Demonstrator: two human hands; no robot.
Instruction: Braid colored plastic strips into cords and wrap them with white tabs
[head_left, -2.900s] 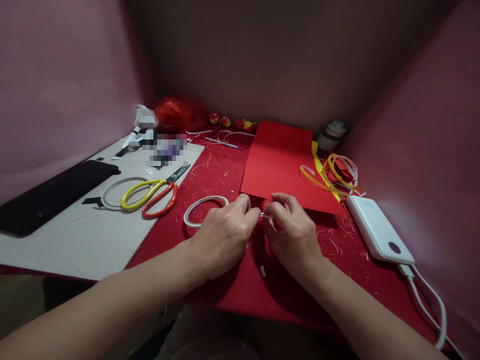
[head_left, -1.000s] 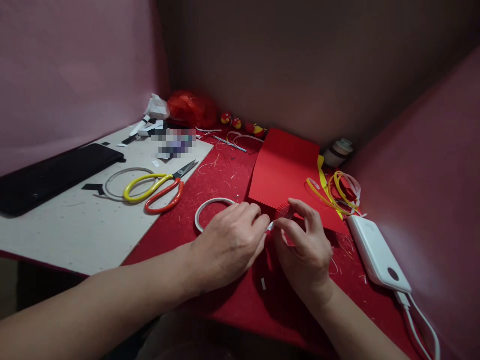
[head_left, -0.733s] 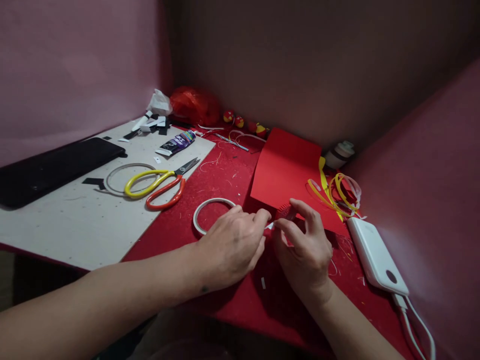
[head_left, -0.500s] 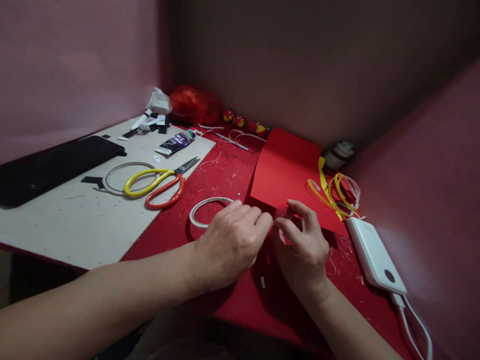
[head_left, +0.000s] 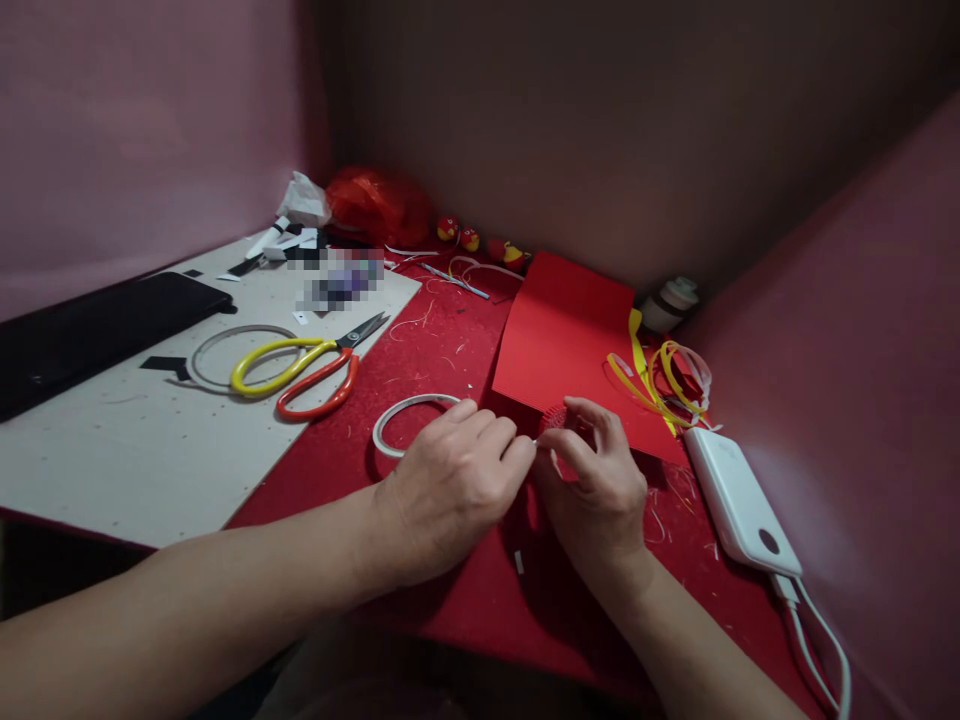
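My left hand [head_left: 465, 485] is closed at the middle of the red table, thumb and fingers pinched at a tiny pale bit; most of what it holds is hidden. Just right of it, my right hand [head_left: 596, 475] is closed in a pinch, its fingertips meeting the left thumb. A small red ridged piece [head_left: 553, 418] shows behind the right fingers and lies in their grasp. Partly behind my left hand lies a white ring of tape [head_left: 381, 432]. Beyond both hands is a red sheet [head_left: 566, 335].
Scissors [head_left: 345, 350] with yellow and red handles lie on a pale board [head_left: 180, 470] at left, near a black case [head_left: 112, 330]. Yellow and white strips [head_left: 660, 385] and a white power bank [head_left: 742, 500] are at right. A red bag [head_left: 379, 205] is behind.
The whole view has shifted slightly, so things appear a little further left. My hands keep nearly the same pinched pose, and a small pale bit now shows between them.
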